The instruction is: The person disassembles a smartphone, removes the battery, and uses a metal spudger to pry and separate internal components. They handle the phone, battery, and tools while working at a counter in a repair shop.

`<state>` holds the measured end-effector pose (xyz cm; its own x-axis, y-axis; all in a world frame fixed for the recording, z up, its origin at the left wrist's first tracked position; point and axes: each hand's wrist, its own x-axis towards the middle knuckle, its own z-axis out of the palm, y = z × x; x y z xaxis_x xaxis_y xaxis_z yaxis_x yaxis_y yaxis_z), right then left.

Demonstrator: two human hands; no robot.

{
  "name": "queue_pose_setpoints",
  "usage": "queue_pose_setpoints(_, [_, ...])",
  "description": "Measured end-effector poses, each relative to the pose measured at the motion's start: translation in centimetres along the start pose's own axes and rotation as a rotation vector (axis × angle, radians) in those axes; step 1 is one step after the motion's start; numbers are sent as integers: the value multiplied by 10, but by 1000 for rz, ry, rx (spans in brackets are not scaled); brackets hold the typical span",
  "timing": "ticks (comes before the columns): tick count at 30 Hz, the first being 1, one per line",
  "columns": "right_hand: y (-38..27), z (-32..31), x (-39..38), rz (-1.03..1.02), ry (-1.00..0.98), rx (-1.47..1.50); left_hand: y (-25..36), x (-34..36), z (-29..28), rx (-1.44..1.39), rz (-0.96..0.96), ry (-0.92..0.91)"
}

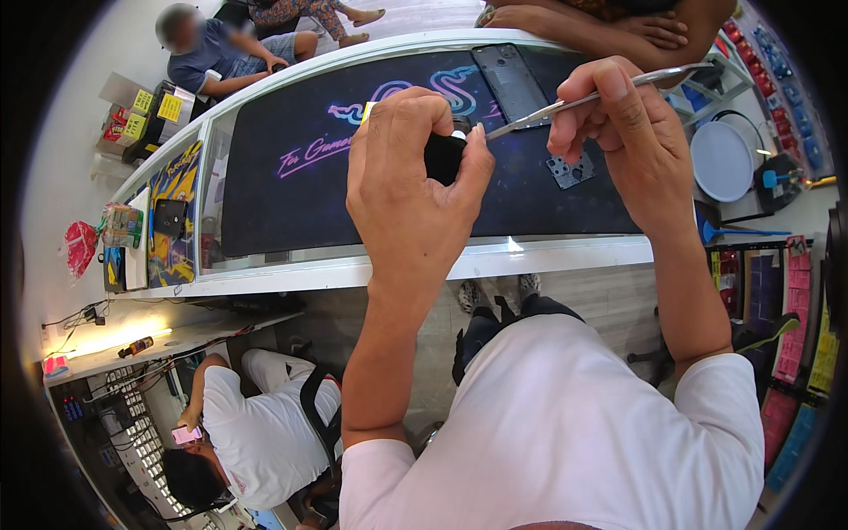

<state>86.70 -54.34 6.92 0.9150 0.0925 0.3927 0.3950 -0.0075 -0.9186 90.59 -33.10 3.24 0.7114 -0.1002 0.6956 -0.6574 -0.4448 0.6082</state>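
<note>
My left hand (411, 163) is closed, fingertips and thumb brought together, round a small dark item (461, 124) with a white spot; most of it is hidden behind the fingers. A slim pointed metal tool (565, 104) is pinched in my right hand (632, 132). Its tip reaches the left thumb, beside the dark item. Beneath both hands lies a black mat (291, 208) with pink and blue print. On it are a dark phone housing (511, 81), beyond the hands, and a small grey phone inner plate (570, 168) below the right hand.
The mat covers a white-framed glass counter (424, 272). Someone's folded arms (609, 31) rest at its far edge. A seated person (212, 57) is at far left; a co-worker in white (265, 415) sits lower left. A round white disc (723, 159) stands at right.
</note>
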Motion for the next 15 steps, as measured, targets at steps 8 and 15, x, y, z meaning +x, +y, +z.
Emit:
queue_pose_setpoints(8, [-3, 10, -17, -197, 32, -342, -5, -2, -1, -21, 35, 1])
queue_pose_setpoints(15, [-12, 17, -30, -294, -102, -701, -5, 3, 6, -154, 47, 65])
